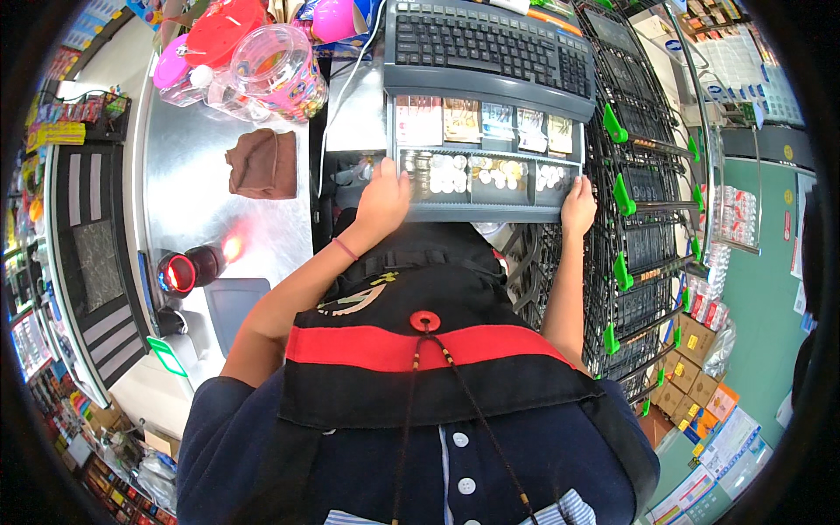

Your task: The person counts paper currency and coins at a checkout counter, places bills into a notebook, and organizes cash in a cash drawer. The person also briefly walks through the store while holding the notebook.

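Before me a grey cash drawer [485, 213] is pulled out below a black keyboard [485, 49]. My left hand [384, 197] grips its left side near the front corner, and my right hand [579, 205] holds the right side near the other corner. Banknotes [420, 121] lie in the back compartments. Coins [448, 174] fill the front ones, more of them silver than gold. Parts of the drawer's side edges are hidden under my fingers.
A folded brown cloth [264, 164], a clear plastic jar [279, 72] and a barcode scanner [177, 272] with a red glow stand on the metal counter [197, 138] at left. Nested black shopping baskets [646, 203] with green handle ends line the right side.
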Demonstrator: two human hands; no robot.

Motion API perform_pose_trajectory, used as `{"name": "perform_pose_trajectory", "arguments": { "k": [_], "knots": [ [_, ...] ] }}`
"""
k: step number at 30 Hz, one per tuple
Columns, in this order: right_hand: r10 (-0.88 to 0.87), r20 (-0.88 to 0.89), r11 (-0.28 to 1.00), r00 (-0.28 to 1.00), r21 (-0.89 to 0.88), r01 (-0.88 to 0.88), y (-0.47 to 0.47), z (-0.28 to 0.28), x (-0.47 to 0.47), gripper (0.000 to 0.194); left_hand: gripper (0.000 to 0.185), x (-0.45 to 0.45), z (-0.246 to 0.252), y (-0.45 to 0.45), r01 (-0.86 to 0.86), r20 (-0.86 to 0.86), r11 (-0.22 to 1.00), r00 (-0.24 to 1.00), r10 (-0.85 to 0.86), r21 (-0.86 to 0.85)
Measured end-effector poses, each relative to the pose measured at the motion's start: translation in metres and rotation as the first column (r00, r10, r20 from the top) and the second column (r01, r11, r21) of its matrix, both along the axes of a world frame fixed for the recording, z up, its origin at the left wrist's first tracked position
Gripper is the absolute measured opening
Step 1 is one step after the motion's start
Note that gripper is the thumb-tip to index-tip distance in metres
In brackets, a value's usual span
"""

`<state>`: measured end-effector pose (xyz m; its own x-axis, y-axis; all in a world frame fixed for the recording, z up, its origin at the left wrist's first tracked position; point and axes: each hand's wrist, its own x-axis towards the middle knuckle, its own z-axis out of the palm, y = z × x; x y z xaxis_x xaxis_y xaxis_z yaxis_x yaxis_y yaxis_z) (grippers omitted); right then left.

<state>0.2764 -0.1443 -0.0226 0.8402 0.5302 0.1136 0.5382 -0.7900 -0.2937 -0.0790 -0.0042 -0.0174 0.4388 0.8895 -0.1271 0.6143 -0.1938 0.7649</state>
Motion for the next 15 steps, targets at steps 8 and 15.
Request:
{"name": "perform_pose_trajectory", "arguments": {
  "k": [8,15],
  "knots": [
    [0.130,0.154,0.974,0.979,0.164,-0.155,-0.041,-0.008,-0.008,0.028,0.027,-0.013,0.013,-0.031,0.009,-0.150,0.976,0.988,0.025,0.218],
    [0.082,0.175,0.985,0.981,0.137,-0.107,-0.064,-0.010,-0.020,0.025,0.027,-0.019,0.016,-0.053,-0.059,-0.094,0.990,0.993,0.071,0.128]
  ]
}}
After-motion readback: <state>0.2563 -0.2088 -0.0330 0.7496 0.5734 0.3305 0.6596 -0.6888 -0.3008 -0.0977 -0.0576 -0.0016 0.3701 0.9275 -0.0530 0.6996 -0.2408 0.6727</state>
